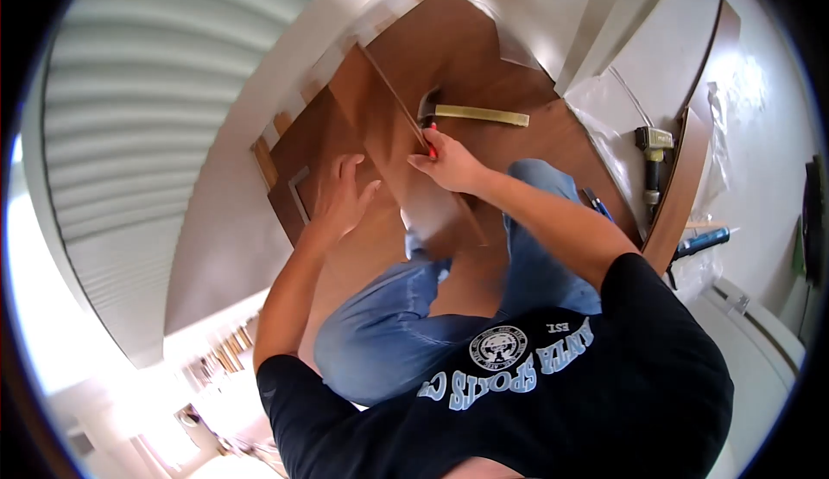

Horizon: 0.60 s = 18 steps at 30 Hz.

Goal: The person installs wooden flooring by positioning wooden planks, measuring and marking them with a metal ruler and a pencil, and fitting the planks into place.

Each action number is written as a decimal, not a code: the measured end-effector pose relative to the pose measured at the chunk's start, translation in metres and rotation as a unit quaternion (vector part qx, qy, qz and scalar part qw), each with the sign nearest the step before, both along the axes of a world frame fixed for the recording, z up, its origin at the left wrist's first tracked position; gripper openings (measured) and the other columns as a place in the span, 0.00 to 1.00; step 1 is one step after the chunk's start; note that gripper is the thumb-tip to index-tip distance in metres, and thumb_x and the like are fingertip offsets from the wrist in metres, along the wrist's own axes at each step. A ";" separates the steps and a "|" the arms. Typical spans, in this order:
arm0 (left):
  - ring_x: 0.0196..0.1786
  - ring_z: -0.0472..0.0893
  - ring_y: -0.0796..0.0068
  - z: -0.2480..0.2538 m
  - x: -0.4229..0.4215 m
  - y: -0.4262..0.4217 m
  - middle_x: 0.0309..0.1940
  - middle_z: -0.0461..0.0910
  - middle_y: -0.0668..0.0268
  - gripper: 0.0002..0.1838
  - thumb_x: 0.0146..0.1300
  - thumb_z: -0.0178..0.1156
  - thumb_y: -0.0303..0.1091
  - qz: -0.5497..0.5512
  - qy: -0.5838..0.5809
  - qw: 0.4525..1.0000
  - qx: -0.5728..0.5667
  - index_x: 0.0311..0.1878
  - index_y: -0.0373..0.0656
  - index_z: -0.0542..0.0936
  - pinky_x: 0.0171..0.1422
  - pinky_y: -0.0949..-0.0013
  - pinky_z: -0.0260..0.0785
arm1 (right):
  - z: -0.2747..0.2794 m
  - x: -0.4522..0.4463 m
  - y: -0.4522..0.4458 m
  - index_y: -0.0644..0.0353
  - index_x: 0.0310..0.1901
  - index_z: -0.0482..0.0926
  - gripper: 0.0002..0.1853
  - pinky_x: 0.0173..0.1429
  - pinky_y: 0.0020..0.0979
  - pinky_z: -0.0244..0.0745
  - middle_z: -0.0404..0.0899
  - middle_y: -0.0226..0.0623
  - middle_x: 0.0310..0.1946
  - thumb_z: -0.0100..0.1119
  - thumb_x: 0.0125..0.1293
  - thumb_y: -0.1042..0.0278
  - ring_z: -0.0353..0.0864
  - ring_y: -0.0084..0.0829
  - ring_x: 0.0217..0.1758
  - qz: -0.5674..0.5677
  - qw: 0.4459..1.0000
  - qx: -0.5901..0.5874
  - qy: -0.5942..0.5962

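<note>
A brown wooden plank [367, 103] lies aslant before my knees, over wood-look floorboards [471, 38]; its near end is blurred. My right hand [451, 162] is closed at the plank's right edge, its fingers pinching a slim red object [433, 144] whose kind I cannot make out. Left of the plank, my left hand [341, 198] is open with its fingers apart and nothing in it. Just beyond my right hand lies a claw hammer [484, 115] with a yellow handle. An L-shaped metal square [298, 194] rests on the floor near my left hand.
On the right are a power tool [654, 168], long brown boards [678, 190], clear plastic film [721, 142] and a blue-handled tool [704, 241]. Blue pen-like things [598, 205] lie by my right knee. A curved pale wall [229, 151] bounds the left side.
</note>
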<state>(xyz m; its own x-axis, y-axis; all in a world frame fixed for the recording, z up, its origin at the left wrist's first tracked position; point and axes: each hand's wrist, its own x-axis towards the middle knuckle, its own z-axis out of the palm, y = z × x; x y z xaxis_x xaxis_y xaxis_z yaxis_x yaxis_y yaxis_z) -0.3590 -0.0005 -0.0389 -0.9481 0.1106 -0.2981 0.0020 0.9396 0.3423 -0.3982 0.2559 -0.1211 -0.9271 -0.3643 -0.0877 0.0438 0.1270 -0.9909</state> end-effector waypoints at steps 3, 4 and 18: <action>0.64 0.80 0.54 0.023 -0.062 0.015 0.72 0.71 0.52 0.37 0.66 0.75 0.49 -0.239 0.241 0.931 -0.130 0.74 0.47 0.73 0.71 0.55 0.69 | 0.013 -0.028 0.040 0.66 0.51 0.78 0.21 0.54 0.51 0.78 0.85 0.59 0.44 0.69 0.71 0.56 0.84 0.62 0.51 0.083 0.990 0.111 -0.040; 0.65 0.80 0.54 0.029 -0.085 0.029 0.71 0.73 0.55 0.38 0.62 0.77 0.50 -0.288 0.254 0.919 -0.094 0.73 0.48 0.75 0.73 0.54 0.66 | 0.013 -0.032 0.050 0.66 0.52 0.78 0.22 0.55 0.51 0.78 0.85 0.59 0.44 0.70 0.70 0.55 0.84 0.62 0.51 0.137 0.984 0.112 0.000; 0.37 0.81 0.64 -0.137 -0.149 -0.104 0.33 0.86 0.62 0.26 0.81 0.58 0.57 -0.089 -0.074 0.993 0.013 0.44 0.39 0.86 0.47 0.61 0.75 | -0.033 -0.048 0.065 0.56 0.56 0.80 0.14 0.50 0.55 0.81 0.88 0.50 0.40 0.61 0.75 0.60 0.88 0.56 0.47 -0.108 0.950 0.193 0.222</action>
<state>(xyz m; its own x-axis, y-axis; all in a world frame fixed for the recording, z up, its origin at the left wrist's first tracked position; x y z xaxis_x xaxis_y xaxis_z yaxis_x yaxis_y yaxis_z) -0.5085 -0.1048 -0.1760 -0.8591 0.2822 -0.4269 0.1154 0.9196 0.3756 -0.4466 0.3209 -0.1540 -0.9533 -0.1808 0.2418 -0.3014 0.5199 -0.7993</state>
